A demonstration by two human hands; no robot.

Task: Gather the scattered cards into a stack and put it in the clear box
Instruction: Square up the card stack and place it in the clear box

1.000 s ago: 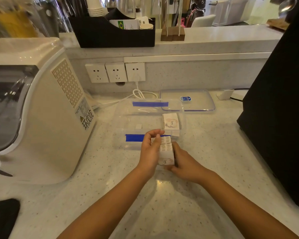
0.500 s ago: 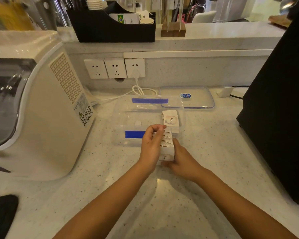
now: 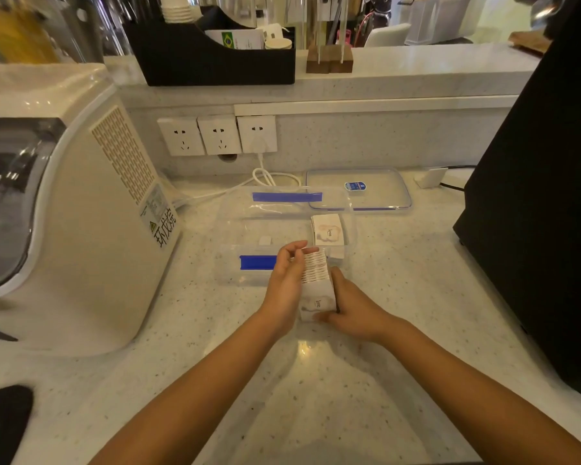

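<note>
the stack of cards (image 3: 316, 283) stands on edge just in front of the clear box (image 3: 235, 276), pressed between both hands: left hand (image 3: 287, 290) fingers curl over its top, right hand (image 3: 353, 307) grips its side. a few cards (image 3: 327, 229) lie inside the box on the counter (image 3: 316, 397).

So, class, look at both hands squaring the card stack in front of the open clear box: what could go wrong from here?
1. The white card stack is pinched only at its sides by the left hand and right hand; cards may slip and scatter.
2. The clear plastic box already holds a smaller pile of cards; lowering the stack could knock it askew.
</note>
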